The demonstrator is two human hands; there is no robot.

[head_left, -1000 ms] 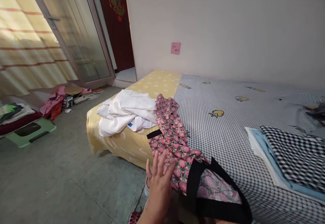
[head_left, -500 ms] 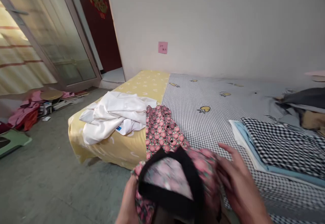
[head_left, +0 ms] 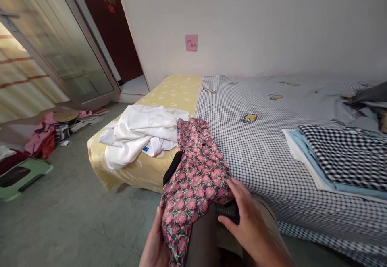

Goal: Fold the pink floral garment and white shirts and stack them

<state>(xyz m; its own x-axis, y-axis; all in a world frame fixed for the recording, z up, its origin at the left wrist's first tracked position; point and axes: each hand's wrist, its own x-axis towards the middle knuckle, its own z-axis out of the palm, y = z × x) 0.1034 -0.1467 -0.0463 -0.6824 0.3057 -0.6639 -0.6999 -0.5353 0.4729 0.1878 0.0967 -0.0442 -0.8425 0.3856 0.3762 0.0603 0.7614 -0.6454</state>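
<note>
A pink floral shirt with a black band at its left side hangs from the bed's edge down over my lap. My left hand holds its lower left part, thumb along the edge and the other fingers partly hidden by the cloth. At the right edge of the shirt is my right hand, fingertips against the fabric and thumb spread away from them. A crumpled white garment lies beside the shirt's far end.
The bed has a yellow sheet and a checked sheet. Folded clothes are stacked at right, with a dark heap behind. A green stool and pink and red cloths are on the floor at left.
The shirt's black-trimmed opening, held up before me, has turned over to the left, and the floral body now lies spread lower. My right hand has moved left and its fingers have opened out.
</note>
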